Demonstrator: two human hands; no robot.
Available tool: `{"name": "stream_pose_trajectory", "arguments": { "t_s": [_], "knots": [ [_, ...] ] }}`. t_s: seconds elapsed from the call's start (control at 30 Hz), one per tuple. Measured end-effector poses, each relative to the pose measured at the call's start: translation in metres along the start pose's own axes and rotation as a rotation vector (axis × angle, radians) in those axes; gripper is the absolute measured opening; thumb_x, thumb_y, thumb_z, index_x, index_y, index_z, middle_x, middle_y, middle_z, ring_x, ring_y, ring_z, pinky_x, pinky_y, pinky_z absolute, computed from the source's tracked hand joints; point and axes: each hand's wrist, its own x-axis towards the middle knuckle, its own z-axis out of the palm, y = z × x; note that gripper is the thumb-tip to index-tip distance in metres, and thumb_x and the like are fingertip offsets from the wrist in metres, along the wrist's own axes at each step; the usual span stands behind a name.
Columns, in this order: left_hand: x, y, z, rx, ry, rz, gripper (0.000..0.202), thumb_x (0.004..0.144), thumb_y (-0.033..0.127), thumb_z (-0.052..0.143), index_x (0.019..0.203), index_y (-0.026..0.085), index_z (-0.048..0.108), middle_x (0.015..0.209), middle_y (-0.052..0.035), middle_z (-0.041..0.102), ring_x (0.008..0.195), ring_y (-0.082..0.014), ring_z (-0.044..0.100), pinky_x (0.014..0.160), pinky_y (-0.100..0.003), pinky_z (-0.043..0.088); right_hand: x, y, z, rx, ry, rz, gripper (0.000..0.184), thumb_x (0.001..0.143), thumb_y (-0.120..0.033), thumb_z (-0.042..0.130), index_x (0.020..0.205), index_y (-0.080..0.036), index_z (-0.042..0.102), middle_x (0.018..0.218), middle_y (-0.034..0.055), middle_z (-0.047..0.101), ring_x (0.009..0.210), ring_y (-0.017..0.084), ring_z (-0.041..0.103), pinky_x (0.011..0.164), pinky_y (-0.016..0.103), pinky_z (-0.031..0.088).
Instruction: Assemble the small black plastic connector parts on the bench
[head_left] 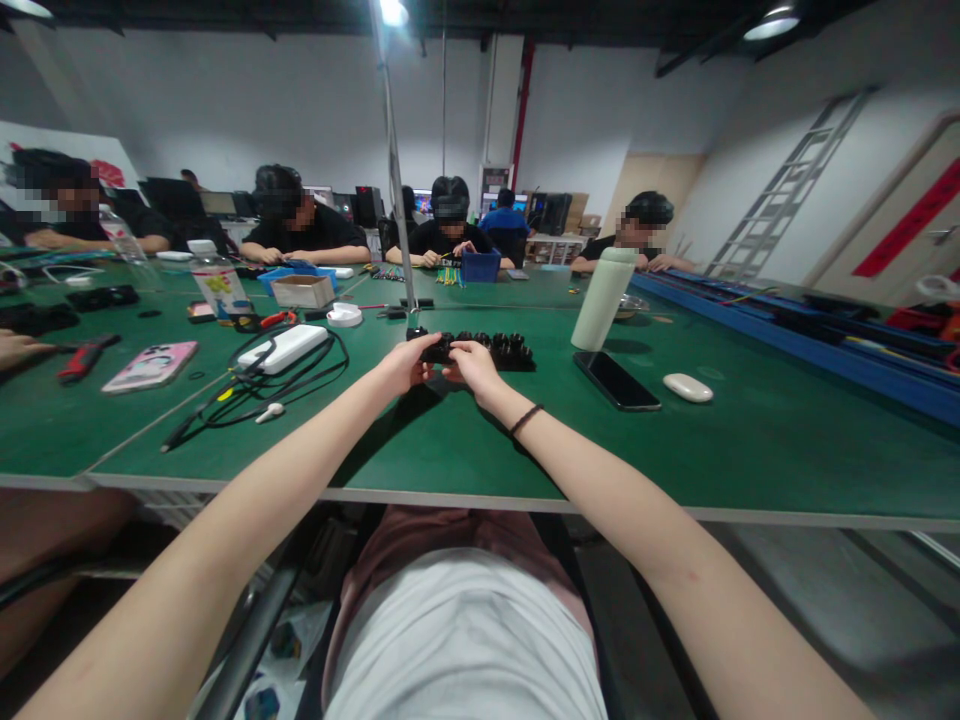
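Both of my hands are together above the green table (480,440). My left hand (407,364) is closed, its thumb and fingers pinching a small black part (436,350) from the left. My right hand (474,366) grips the same part from the right, its fingers bent over it. The part's exact kind is too small and dark to make out. Just behind and right of my right hand lies a row of black knobby pieces (514,352) on the table. The fingers partly hide the held part and the row's left end.
To the right are a black phone (616,381), a white case (688,388) and a pale green bottle (602,300). At left, a white power strip (283,348) lies with black cables, near an earbud (270,412) and a pink phone (151,366). Several people sit opposite.
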Motion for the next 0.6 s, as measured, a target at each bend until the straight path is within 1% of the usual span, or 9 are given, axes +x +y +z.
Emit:
{"name": "stream_pose_trajectory", "arguments": {
  "t_s": [0.1,0.23,0.33,0.47,0.6],
  "knots": [
    [0.0013,-0.0004,-0.0004,0.018,0.023,0.025,0.019,0.081,0.026,0.067,0.067,0.016,0.058,0.052,0.0007,0.056,0.038,-0.0074,0.046,0.036,-0.018,0.037,-0.0014,-0.0005,0.0002,-0.002,-0.026,-0.005,0.016,0.084,-0.006,0.049,0.095,-0.015,0.058,0.070,-0.0009,0.061,0.046,0.007,0.056,0.049,0.020,0.049],
    [0.0026,-0.0005,-0.0010,0.025,0.030,0.039,0.020,0.079,0.026,0.068,0.066,0.016,0.058,0.052,0.0000,0.056,0.039,-0.0077,0.045,0.037,-0.019,0.036,-0.0034,-0.0015,0.0008,-0.004,-0.043,-0.003,0.018,0.083,-0.005,0.050,0.096,-0.014,0.059,0.065,-0.0012,0.062,0.046,0.008,0.056,0.050,0.020,0.050],
    [0.0022,0.0002,-0.0003,0.020,0.034,0.025,0.021,0.081,0.027,0.067,0.066,0.016,0.057,0.051,0.0005,0.055,0.039,-0.0078,0.044,0.038,-0.019,0.035,-0.0038,-0.0015,0.0011,0.007,-0.042,-0.002,0.019,0.082,-0.003,0.050,0.097,-0.013,0.058,0.065,-0.0013,0.061,0.046,0.007,0.056,0.050,0.019,0.049],
    [-0.0006,0.0025,0.0017,-0.018,0.032,-0.018,0.025,0.086,0.030,0.060,0.065,0.018,0.054,0.049,0.0020,0.051,0.039,-0.0081,0.044,0.039,-0.019,0.036,-0.0026,0.0002,0.0007,0.067,-0.031,0.016,0.019,0.082,-0.002,0.050,0.095,-0.013,0.057,0.065,-0.0016,0.061,0.045,0.007,0.056,0.050,0.020,0.050],
    [-0.0020,0.0040,0.0024,-0.029,0.065,-0.029,0.027,0.088,0.028,0.057,0.064,0.018,0.051,0.049,0.0033,0.049,0.039,-0.0079,0.045,0.040,-0.019,0.038,-0.0009,0.0025,0.0003,0.131,-0.033,0.042,0.020,0.083,0.000,0.048,0.095,-0.013,0.056,0.062,-0.0024,0.059,0.044,0.008,0.056,0.051,0.021,0.051]
  ]
}}
